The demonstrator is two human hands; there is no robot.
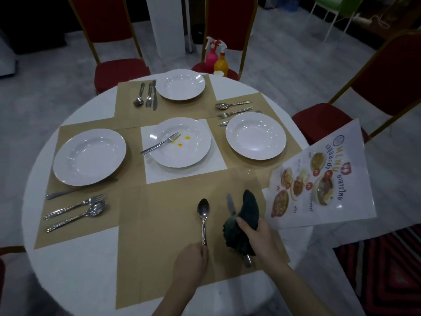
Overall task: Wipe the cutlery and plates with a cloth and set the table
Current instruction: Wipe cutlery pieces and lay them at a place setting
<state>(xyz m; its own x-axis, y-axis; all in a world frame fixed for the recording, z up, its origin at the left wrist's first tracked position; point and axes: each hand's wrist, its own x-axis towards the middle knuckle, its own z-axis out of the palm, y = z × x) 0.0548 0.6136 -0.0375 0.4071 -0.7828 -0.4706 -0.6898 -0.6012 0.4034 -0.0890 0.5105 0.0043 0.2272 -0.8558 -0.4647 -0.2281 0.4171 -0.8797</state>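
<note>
Four white plates – four spoons, four forks, four knives, two spray bottles – one dark cloth, one menu.

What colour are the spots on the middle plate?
Orange-yellow spots beside the fork on the white plate, seen in the head view.
</note>
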